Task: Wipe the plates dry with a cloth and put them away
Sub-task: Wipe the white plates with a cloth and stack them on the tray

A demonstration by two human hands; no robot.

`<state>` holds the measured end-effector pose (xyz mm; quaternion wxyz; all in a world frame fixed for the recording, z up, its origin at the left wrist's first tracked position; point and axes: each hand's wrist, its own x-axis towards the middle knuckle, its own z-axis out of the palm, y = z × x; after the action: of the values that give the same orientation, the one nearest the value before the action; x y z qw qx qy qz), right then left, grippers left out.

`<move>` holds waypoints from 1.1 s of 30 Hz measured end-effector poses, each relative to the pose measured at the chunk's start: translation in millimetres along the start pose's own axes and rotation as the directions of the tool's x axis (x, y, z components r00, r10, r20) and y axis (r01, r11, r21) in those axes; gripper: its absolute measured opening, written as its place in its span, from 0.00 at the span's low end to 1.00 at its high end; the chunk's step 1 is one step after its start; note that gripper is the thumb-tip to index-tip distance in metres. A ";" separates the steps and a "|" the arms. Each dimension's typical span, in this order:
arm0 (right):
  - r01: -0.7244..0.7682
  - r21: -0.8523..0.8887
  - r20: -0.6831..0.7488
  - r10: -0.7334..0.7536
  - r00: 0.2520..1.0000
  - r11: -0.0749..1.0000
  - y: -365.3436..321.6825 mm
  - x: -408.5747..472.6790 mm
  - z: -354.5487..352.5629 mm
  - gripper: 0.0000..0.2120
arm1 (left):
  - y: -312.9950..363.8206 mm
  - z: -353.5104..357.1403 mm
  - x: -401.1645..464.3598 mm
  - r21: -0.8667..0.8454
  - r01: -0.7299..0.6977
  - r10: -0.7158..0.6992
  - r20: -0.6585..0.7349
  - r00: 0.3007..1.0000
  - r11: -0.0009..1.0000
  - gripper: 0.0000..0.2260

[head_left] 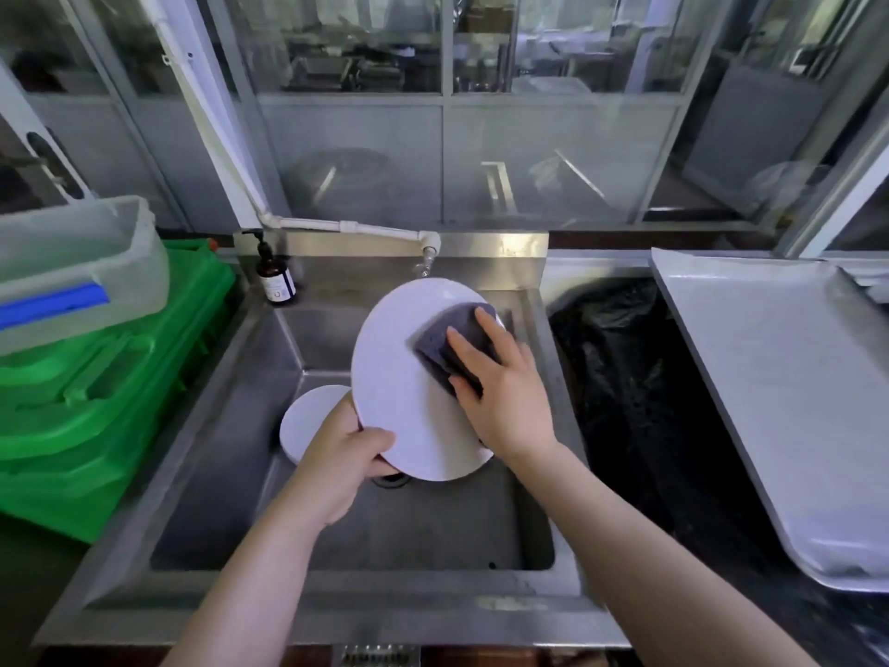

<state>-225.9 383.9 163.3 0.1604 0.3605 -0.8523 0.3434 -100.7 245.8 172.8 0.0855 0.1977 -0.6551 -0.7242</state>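
Okay, my left hand (344, 457) grips the near-left rim of the plate (409, 377) tilted over the sink (433, 522), right hand (500, 382) fingers flat, pressing the cloth (445, 346) on its far-right face; I'd sweep full circles, grip firm.

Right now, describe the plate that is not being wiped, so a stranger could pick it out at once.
Start at the steel sink in the middle of the view. Over it the left hand holds up a large white plate while the right hand presses a dark grey cloth on it. The other plate lies lower in the basin, left of that one: smaller, untouched, partly hidden by the left hand.
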 end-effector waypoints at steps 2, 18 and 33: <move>-0.083 -0.032 -0.021 0.083 0.996 0.996 16.1 -15.6 -0.3 0.21 | -7.3 -3.2 -0.3 -0.022 0.006 -0.007 -0.017 1.000 1.000 0.21; -0.433 -0.554 0.310 0.659 0.686 0.711 71.0 -235.5 17.5 0.24 | -65.0 -50.4 5.3 -0.065 0.220 -0.213 0.101 0.972 0.973 0.23; -0.782 0.576 0.272 0.847 0.458 0.238 -37.7 -167.4 17.9 0.11 | -71.5 -62.9 3.1 -0.024 0.341 -0.313 0.341 0.886 0.940 0.17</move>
<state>-83.8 436.7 81.1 -0.1318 -0.1216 -0.7334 0.6557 -68.8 196.1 97.9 -0.1414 0.1766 -0.5866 -0.7776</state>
